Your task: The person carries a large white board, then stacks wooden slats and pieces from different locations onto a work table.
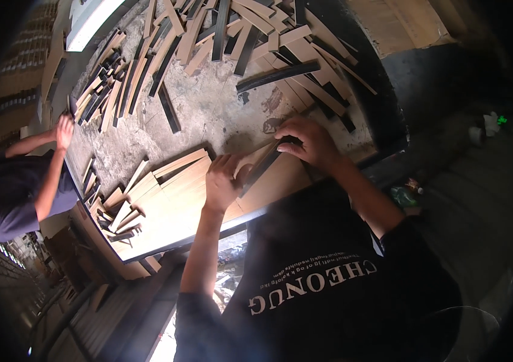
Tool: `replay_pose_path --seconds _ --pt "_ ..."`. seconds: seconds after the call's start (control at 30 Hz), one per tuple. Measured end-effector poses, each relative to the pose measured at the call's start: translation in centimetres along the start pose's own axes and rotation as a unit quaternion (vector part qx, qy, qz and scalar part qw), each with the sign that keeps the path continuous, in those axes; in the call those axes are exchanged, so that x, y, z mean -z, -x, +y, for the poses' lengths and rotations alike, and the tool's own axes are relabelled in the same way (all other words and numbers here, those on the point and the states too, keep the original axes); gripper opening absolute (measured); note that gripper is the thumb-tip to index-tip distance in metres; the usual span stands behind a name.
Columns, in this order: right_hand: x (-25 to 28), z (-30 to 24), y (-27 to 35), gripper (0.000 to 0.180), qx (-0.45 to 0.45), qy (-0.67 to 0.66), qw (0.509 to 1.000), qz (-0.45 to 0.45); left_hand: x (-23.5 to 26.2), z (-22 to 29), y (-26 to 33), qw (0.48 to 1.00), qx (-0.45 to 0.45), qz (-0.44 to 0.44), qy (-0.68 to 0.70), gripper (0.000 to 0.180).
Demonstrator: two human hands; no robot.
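A dark strip (263,166) is held at the near edge of the desk (208,114), lying aslant across a stack of pale boards (175,181). Its upper end is pinched under the curled fingers of the right hand (306,142), while its lower part is touched by the thumb of the left hand (221,181), whose fingers lie together, bent onto the boards. The strip is judged light, thin and stiff, likely to snap if bent hard, and best taken by its long edges near both ends. The boards are judged rigid, smooth and prone to sliding off one another. Farther out, loose pale and dark strips (256,36) are heaped across the rough desk top, and another person's hand (63,130) rests at the far left edge. No package or label is seen on the desk; a small green and white object (493,122) lies on the floor at right, too blurred to be told.
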State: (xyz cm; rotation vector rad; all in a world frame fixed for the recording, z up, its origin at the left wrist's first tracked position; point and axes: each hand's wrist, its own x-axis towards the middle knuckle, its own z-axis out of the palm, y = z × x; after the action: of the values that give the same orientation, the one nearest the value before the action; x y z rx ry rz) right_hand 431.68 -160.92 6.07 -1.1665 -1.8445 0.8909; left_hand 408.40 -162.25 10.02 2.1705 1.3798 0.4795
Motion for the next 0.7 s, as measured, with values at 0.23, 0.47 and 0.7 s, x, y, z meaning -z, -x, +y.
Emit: replay_pose_path --seconds 0.23,0.47,0.7 --pt "3.1 -1.4 0.2 0.018 -0.075 -0.056 0.993 -0.067 1.0 -1.6 -0.3 0.985 0.125 -0.062 0.102 0.028" --pt "4.1 -0.1 -3.1 0.013 -0.038 0.064 0.997 -0.032 6.3 -4.6 -0.7 0.959 0.206 0.131 0.142 0.031" --pt "2.5 0.5 -2.9 0.01 0.004 0.026 0.997 -0.073 5.9 -7.2 1.6 0.984 0.105 0.076 -0.119 0.021"
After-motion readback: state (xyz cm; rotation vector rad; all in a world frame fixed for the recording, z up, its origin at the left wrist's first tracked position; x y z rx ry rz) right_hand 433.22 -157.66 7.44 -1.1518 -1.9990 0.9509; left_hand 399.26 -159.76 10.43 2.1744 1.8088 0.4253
